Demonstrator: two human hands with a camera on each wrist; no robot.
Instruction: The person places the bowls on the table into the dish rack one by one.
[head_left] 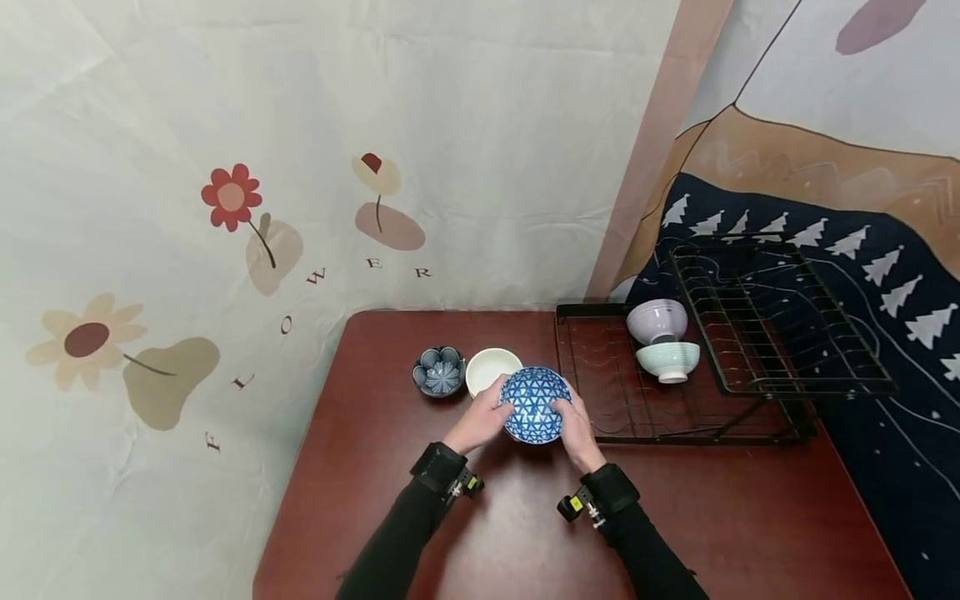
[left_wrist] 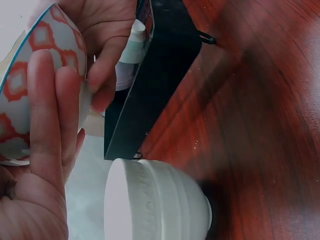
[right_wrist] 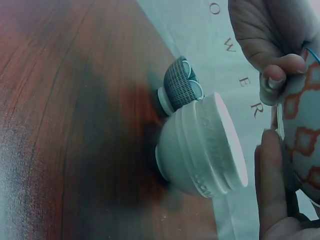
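Note:
A bowl with a blue-and-white triangle pattern inside is held up over the table between both hands. Its outside, seen in the left wrist view, is white with orange-red shapes and a blue rim. My left hand grips its left side, thumb over the rim and fingers against the outer wall. On the opposite side, my right hand grips it the same way. Just behind the left hand stands a cream-white bowl, partly hidden. Left of that is a dark blue petal-shaped bowl.
A black wire dish rack stands on the right of the brown table, its upper tier raised at the right. In the rack, a lavender bowl and a mint-green bowl lean on their sides. A printed cloth hangs behind.

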